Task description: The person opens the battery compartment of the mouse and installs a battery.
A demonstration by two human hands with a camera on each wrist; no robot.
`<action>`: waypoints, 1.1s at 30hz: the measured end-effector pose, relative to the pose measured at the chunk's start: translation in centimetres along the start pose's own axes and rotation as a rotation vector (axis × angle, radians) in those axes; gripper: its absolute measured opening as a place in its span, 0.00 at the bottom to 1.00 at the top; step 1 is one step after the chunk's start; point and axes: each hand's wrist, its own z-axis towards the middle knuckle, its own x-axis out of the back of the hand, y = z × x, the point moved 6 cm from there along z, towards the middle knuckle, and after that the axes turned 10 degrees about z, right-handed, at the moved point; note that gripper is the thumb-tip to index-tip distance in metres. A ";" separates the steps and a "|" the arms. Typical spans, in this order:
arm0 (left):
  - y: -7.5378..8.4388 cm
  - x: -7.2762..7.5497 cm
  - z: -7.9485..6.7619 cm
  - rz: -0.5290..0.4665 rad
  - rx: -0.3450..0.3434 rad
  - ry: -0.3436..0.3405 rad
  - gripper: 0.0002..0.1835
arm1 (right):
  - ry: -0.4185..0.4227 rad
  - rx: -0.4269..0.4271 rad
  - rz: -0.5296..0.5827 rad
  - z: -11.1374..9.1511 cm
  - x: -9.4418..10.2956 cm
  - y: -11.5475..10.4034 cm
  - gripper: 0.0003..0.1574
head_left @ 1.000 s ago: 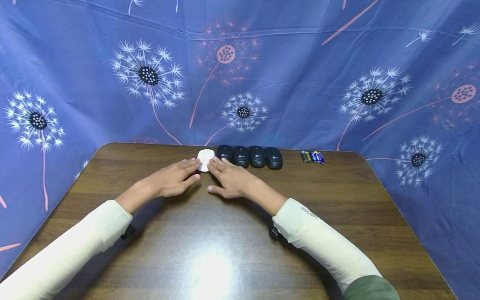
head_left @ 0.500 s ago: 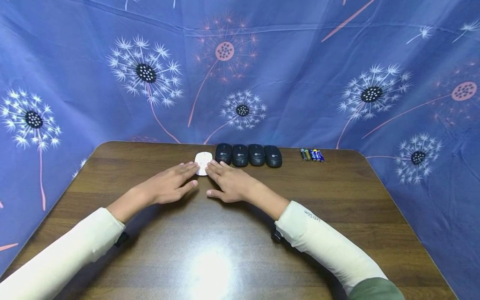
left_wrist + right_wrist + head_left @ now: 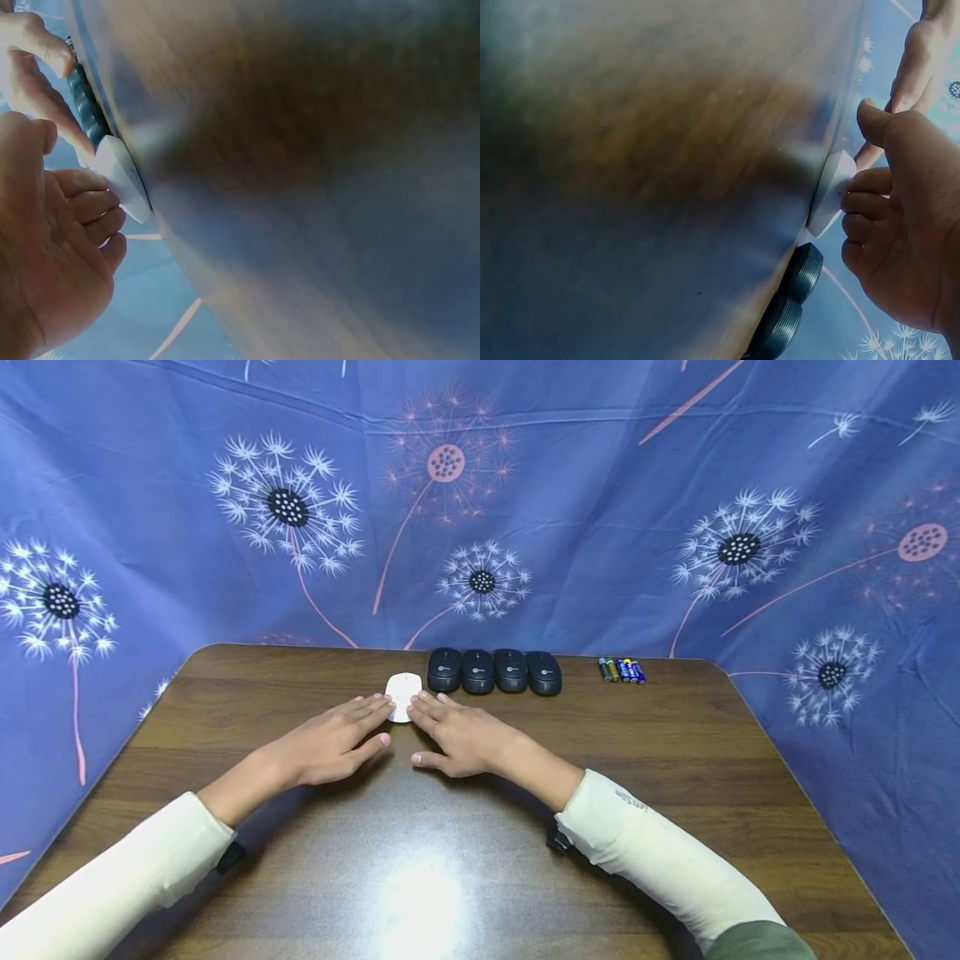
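While both are unclenched, our left grip [image 3: 332,744] and right grip [image 3: 462,740] touch the white oval plastic mouse [image 3: 402,687].

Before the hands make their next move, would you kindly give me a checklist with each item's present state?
1. Left hand touching the white mouse: ok.
2. Right hand touching the white mouse: ok.
3. White mouse resting on the table: ok.
4. White mouse apart from the black mice: ok, a narrow gap shows.
5. Batteries away from both hands: ok, right of the black mice.
6. Firmness of the hands' press: cannot tell.
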 end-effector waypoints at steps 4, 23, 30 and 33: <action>0.5 0.2 -0.4 0.005 -0.004 0.008 0.34 | -0.005 -0.002 0.011 -0.3 0.0 -0.2 0.53; 1.5 0.7 -0.9 0.042 0.033 0.125 0.28 | 0.112 -0.007 0.169 -1.4 0.8 0.4 0.43; -0.8 0.6 0.3 -0.089 0.158 0.130 0.46 | 0.222 -0.079 0.276 -0.3 1.5 2.3 0.49; -1.8 0.3 1.2 -0.109 0.187 0.068 0.57 | 0.192 -0.123 0.265 0.5 1.1 2.6 0.56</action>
